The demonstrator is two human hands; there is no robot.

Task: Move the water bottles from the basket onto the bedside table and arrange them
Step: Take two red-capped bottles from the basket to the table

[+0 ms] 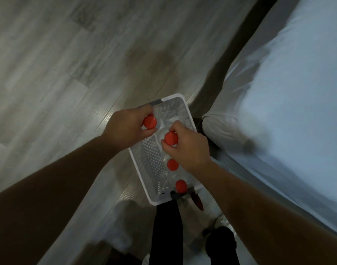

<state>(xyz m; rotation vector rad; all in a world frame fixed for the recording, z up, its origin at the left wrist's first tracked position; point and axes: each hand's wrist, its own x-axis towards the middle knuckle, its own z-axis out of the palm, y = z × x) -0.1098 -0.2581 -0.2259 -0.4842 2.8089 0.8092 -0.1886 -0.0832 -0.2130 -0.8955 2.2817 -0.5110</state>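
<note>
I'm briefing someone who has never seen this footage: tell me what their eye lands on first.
Four round orange-red bottle caps stand out first, lined up in the white perforated plastic basket on the grey wood-look floor. The left hand grips the far cap and the right hand the next cap; two more sit untouched nearer the person. A white-sheeted bed fills the right side.

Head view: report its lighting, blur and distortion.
Head view: dim overall, with glare streaks on the floor beside the basket; motion blur smears the bed and floor grain; wide-angle bending curves the bed edge; red caps stay fairly sharp.
</note>
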